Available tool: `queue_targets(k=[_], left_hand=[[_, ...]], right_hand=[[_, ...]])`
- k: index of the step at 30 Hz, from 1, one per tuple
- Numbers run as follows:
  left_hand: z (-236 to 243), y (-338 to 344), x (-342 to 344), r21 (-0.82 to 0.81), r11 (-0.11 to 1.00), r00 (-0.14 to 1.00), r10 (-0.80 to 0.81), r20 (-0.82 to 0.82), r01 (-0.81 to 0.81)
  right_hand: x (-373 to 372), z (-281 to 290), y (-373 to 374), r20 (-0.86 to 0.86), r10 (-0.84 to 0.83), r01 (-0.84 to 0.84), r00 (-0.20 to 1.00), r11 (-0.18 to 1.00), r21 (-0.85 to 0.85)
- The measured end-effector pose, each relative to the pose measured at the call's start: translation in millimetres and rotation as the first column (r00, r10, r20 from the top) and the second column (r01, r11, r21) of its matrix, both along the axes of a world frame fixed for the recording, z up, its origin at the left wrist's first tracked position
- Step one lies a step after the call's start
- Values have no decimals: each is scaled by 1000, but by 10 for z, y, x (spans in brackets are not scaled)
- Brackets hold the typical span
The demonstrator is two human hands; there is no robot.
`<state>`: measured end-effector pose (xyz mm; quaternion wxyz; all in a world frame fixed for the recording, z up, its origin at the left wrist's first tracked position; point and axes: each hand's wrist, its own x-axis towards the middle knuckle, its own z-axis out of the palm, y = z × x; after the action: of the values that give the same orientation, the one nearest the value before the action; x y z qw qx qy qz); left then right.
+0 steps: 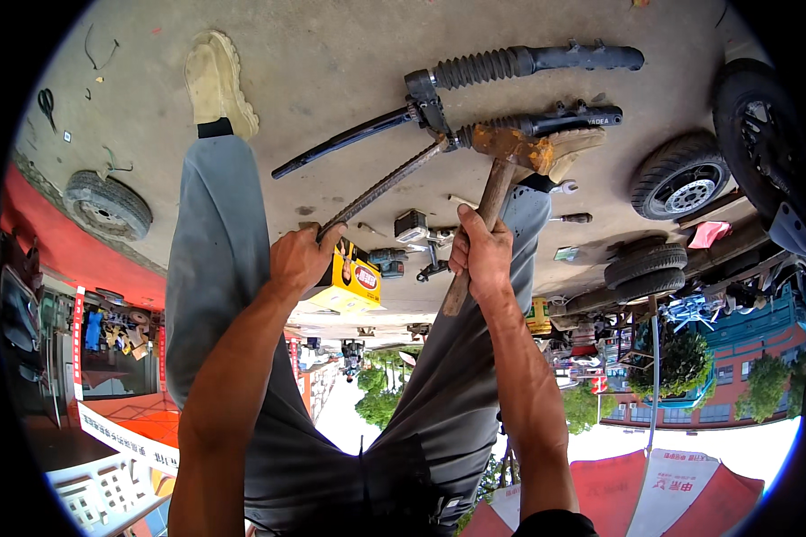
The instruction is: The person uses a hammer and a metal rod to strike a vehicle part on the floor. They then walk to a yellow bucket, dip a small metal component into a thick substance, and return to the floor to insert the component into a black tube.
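Note:
My left hand [303,259] is closed around the near end of a ribbed steel bar [381,190]. The bar slants away to the right, its far end at the clamp of a black front fork [428,100] lying on the ground. In my right hand [484,253] is a hammer [496,190], gripped by its wooden handle. Its rusty head appears over the fork's nearer leg, right of the bar's far end; whether they touch I cannot tell. My right shoe [575,148] is beside that leg, partly hidden by the hammer head.
A yellow box [354,285] stands beyond my left wrist. Around lie a cordless drill [388,259], a wrench [565,187], a screwdriver [571,217] and scissors [47,105]. Wheels [681,176] rest at the right, with another tyre [107,204] at the left.

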<state>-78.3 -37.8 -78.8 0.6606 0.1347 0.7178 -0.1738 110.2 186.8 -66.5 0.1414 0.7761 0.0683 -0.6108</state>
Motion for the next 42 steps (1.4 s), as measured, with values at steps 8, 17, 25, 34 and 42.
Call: queue_targets(k=[8,17,25,34,42], left_hand=[[105,26,71,134,991,998,19,-56,-12],[65,-48,-59,119,993,996,-5,-92,16],[-123,-130,-225,116,993,998,11,-67,-3],[-112,-111,-207,105,994,999,7,-52,-1],[-36,-115,-139,150,988,997,30,-78,-18]], right_hand=[[207,63,-240,46,32,-30,998,999,-42],[222,-20,-297,7,-3,4,1000,1000,-30],[114,-20,-434,6,-10,11,1000,997,-72],[-161,-220,-528,-3,-95,95,995,994,-49],[-225,65,875,-52,55,-56,997,998,-18]])
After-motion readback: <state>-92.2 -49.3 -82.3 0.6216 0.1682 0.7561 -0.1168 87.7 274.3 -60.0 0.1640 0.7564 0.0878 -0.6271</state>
